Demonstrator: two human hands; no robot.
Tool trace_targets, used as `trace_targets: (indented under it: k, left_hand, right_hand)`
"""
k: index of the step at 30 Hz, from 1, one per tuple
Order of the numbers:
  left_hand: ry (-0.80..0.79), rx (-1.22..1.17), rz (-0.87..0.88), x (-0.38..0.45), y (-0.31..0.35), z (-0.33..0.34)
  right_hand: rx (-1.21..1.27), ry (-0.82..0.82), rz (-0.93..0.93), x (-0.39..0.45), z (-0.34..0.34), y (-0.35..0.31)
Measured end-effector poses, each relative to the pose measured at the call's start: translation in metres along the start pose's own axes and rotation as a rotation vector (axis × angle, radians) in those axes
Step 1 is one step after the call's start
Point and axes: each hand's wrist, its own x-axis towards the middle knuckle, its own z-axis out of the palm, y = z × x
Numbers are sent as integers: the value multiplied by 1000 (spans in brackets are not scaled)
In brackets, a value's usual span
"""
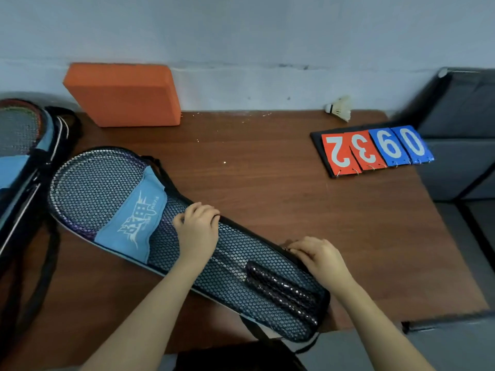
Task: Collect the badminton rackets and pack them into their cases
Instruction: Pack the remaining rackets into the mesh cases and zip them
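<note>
A black mesh racket case [249, 266] with a light blue panel lies diagonally across the wooden table [281, 188]. Rackets show through its mesh: the heads [91, 188] at the upper left, dark handles [281, 290] at the lower right. My left hand [198, 228] grips the case's far edge near its middle, fingers curled over the rim. My right hand [318, 257] pinches something small at the case's far edge near the handle end, seemingly the zipper pull. A second blue and black case [34, 156] with a racket head [18, 124] in it lies at the far left.
An orange foam block [123, 95] leans against the wall at the back left. A white shuttlecock [338, 108] lies at the table's back right. A flip scoreboard [375, 149] reads 2 3 9 0 upside down. Grey cushioned furniture [460, 135] stands to the right.
</note>
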Motion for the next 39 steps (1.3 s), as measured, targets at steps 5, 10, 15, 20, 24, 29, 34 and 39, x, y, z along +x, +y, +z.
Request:
trace_targets:
  k: [5,10,15,20,24,29,34,39]
  left_hand:
    - [-204,0,421,-30,44,9]
    - [-210,-60,338,-53,73,18]
    - [-153,-79,296,-56,75,12]
    - [-84,-173,101,-47,83,16]
    - [-81,-145,77,-33,92,24]
    - [-30,-174,1,-22,107,37]
    - [-26,-183,-43,-17,112,43]
    - [-77,-207,-91,-17,100,31]
  right_hand:
    - [85,73,-27,-3,3,-1]
    - [89,73,-126,-7,-1,2]
    - [42,41,-174,-20,-6,15]
    - [33,149,-59,-45,-19,50]
    - [-102,259,-72,-67,-15,66]
    - [-130,240,-45,-90,-1,81]
    - [-35,111,57,-80,-1,88]
    - [-18,148,73,-52,-2,74]
